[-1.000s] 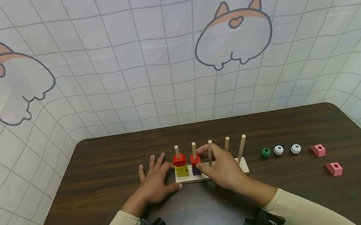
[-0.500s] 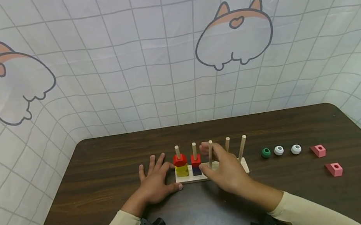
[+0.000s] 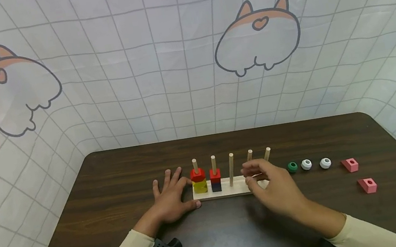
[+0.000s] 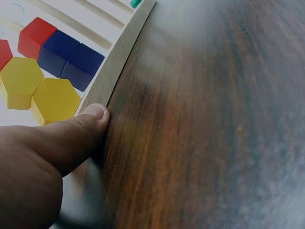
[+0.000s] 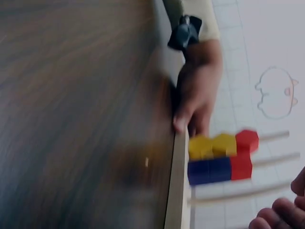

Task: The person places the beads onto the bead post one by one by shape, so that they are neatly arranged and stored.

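Observation:
A wooden peg board [image 3: 228,193] with several upright pegs lies on the table. On its leftmost peg, a red hexagonal block [image 3: 197,174] tops two yellow hexagonal blocks [image 4: 21,76]. The second peg carries a red block [image 3: 215,175] above two dark blue blocks [image 4: 82,67]. My left hand [image 3: 169,201] rests at the board's left end, fingers spread, its thumb [image 4: 93,114] touching the front edge. Over the board's right part hovers my right hand [image 3: 280,188], fingers loosely bent with nothing between them; it partly hides the two right pegs.
Right of the board are a green bead [image 3: 292,167] and two white beads [image 3: 306,164]. Farther right lie two pink slanted blocks, one pink block [image 3: 351,165] behind the other pink block [image 3: 369,185]. A patterned curtain [image 3: 189,68] surrounds the dark table [image 3: 130,160].
My right hand has let go of the red block on the second peg and moved right along the board. The left hand stays where it was.

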Demonstrator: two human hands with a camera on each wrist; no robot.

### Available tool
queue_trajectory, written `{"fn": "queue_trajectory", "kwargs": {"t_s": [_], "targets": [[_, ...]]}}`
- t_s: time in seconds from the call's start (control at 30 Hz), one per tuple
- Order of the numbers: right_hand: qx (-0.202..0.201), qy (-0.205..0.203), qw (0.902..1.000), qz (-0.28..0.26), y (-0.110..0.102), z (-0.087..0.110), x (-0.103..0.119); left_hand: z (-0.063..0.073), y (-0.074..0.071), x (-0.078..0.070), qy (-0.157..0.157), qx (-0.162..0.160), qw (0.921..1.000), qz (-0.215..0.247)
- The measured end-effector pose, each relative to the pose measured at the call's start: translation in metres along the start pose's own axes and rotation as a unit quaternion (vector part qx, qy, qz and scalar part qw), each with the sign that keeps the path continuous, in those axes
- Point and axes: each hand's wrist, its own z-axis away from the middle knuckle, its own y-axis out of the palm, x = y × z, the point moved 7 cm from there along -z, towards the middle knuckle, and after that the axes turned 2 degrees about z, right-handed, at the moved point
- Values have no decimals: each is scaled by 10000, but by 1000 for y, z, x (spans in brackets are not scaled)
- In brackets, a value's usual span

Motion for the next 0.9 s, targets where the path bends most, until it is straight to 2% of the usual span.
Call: {"fn": "queue_trajectory", "kwargs": {"t_s": [0.2, 0.33, 0.43, 0.5, 0.73, 0.9], "targets": [[-291, -626, 9970, 361, -28, 6, -16, 0, 0, 1, -29, 27, 10000, -15], [-400, -1087, 9896, 858, -45, 13, -28, -1, 1, 1, -48, 50, 10000, -41], [-351, -1190, 9836, 1310, -56, 16, -40, 0, 0, 0, -63, 58, 10000, -44], [-170, -1065, 9823, 1534, -61, 16, -50, 0, 0, 0, -62, 58, 10000, -41], [747, -162, 9752, 2077, -78, 16, -91, 0, 0, 1, -15, 49, 10000, -29], [1039, -79, 9674, 2306, -86, 14, -109, 0, -1, 0, 0, 28, 10000, -15]]}}
